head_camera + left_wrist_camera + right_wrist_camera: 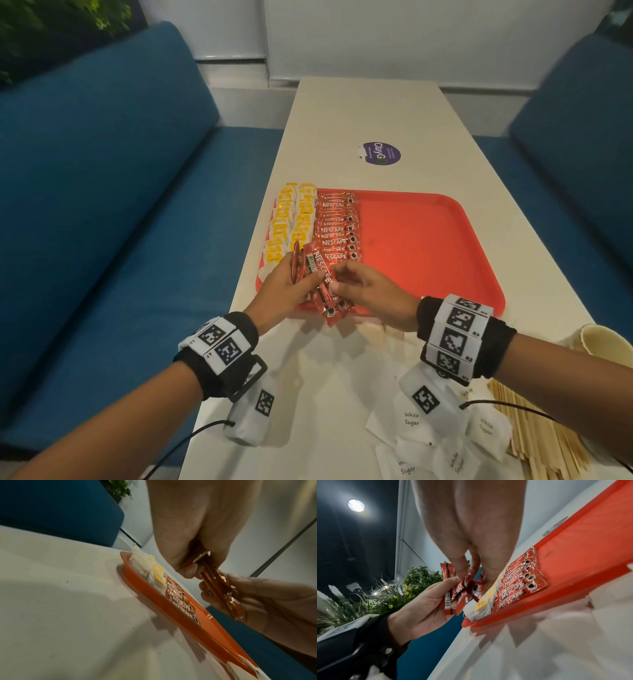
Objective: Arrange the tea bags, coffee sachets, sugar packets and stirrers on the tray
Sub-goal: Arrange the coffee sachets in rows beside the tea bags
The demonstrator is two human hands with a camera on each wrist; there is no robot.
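Observation:
A red tray [428,240] lies on the white table. Tea bags [291,219] with yellow tags fill its left edge, and a column of red Nescafe coffee sachets [337,226] lies beside them. Over the tray's near left corner my left hand [301,274] grips a bundle of several coffee sachets [322,284]. My right hand [342,279] pinches one sachet of that bundle between thumb and fingers. In the right wrist view the right hand's fingertips [462,574] sit on the bundle [465,593], held in the left hand [426,601] above the tea bags [481,605].
White sugar packets [411,419] lie scattered on the table near me, at the right. Wooden stirrers [537,435] are piled at the near right edge, beside a paper cup [603,342]. A purple sticker [382,153] lies beyond the tray. Blue benches flank the table.

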